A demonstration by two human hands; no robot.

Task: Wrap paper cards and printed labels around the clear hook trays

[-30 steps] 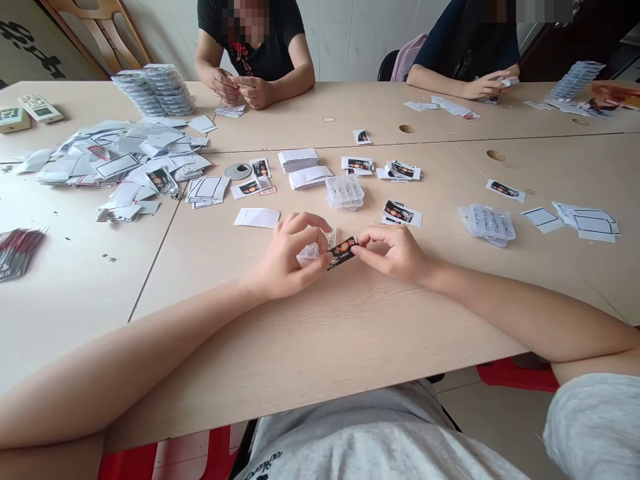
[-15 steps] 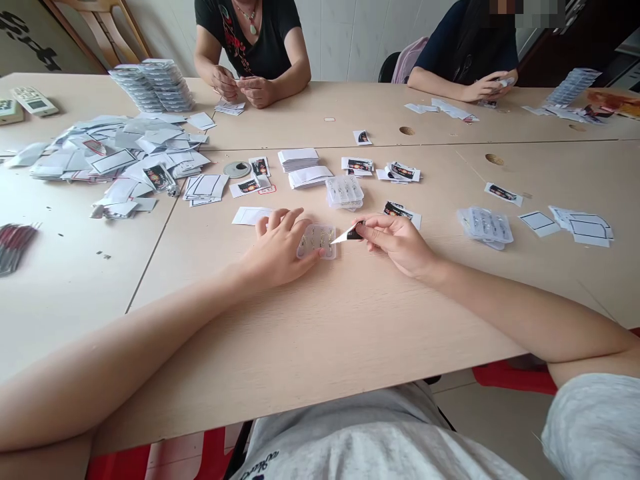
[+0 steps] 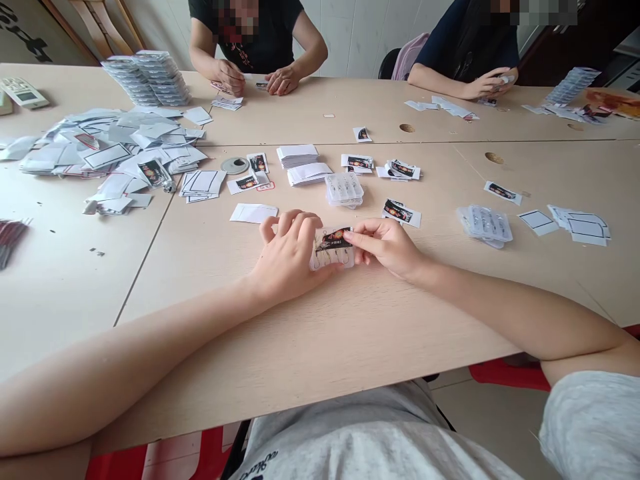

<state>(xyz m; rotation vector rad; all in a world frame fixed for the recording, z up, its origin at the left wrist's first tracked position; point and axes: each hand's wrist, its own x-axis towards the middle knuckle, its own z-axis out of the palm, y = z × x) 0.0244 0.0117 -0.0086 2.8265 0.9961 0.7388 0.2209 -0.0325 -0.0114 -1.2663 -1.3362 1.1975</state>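
A small clear plastic box [image 3: 320, 261] with several fish hooks inside lies on the table in front of me. My left hand [image 3: 287, 253] grips it from the left, thumb along the near edge and fingers bent over the far side. A black printed sticker [image 3: 331, 239] with a red and orange design lies across the upper half of the box. Between its thumb and forefinger, my right hand [image 3: 390, 248] pinches the sticker's right end. Just beyond are stacked clear boxes [image 3: 344, 190] and loose printed stickers [image 3: 401, 212].
White card stacks [image 3: 306, 175] and a grey tape roll [image 3: 234, 166] lie beyond my hands. A big heap of white packets [image 3: 107, 143] is at left, with box stacks [image 3: 150, 79] behind. More boxes [image 3: 484, 225] lie right. Two people work across the table [image 3: 300, 333].
The sticker has gone from being held beside the box to lying over its upper half. Both hands have drawn together around the box. The person opposite has leaned forward and lowered their hands.
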